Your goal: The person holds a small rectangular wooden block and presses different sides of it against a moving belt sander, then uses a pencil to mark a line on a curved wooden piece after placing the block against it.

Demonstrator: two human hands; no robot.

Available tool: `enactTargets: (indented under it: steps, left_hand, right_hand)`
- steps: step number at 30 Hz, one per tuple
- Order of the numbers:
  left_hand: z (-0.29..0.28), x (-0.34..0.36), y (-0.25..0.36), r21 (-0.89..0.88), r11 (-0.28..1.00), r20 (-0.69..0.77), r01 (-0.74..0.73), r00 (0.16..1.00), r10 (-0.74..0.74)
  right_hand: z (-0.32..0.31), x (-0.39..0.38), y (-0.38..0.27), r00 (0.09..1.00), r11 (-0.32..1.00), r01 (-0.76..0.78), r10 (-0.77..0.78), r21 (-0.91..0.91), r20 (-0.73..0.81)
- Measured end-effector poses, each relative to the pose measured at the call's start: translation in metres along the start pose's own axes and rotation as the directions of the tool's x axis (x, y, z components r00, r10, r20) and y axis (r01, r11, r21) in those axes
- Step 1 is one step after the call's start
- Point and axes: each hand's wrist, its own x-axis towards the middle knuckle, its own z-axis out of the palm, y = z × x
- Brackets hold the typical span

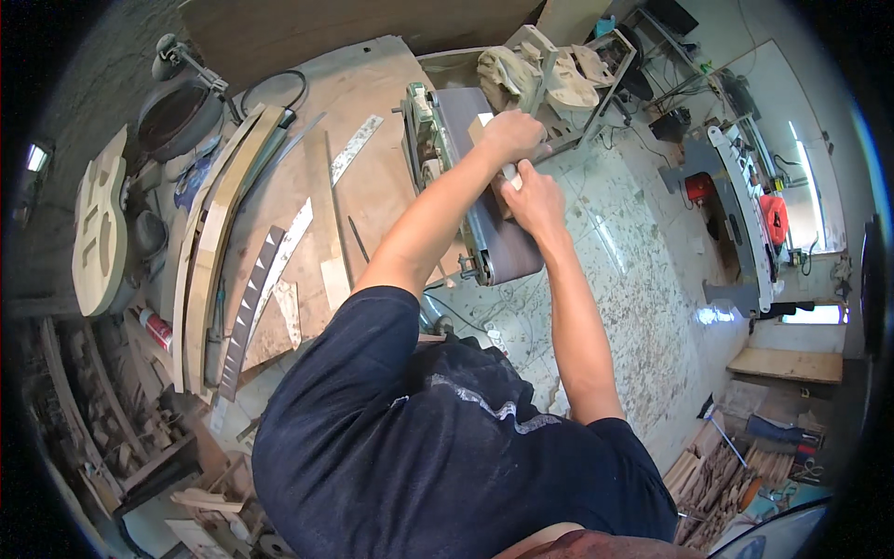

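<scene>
Head view, looking down over a person in a dark blue shirt who leans across a wooden workbench (368, 102). Both bare arms reach forward to a belt sander (470, 177), a long machine with a grey-brown abrasive belt lying near the bench's right edge. The left hand (510, 135) and the right hand (535, 197) sit close together, fingers curled tight around a small pale wooden piece (484, 123) pressed down onto the belt; most of the piece is hidden under the hands. To the left lie long curved wooden strips (216, 233), a dark slotted fingerboard (250, 312) and an unfinished guitar body (98, 224). Fingertips rest very near the abrasive surface, so a slip or a piece worn too thin could likely bring skin against the belt. Uneven pressure might also tilt the wood and sand it crooked.
</scene>
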Motion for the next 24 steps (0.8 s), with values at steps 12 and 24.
enactTargets:
  steps: [12,24]
  left_hand:
    - [0.017,0.009,-0.012,0.129,0.991,-0.042,-0.028,0.999,0.034]
    - [0.023,0.014,-0.016,0.135,0.99,-0.054,-0.048,0.997,0.056]
  right_hand:
    - [-0.001,0.001,-0.001,1.0,0.999,-0.008,0.008,-0.036,0.015]
    - [0.004,0.004,0.003,1.0,1.0,0.005,-0.005,-0.027,-0.019]
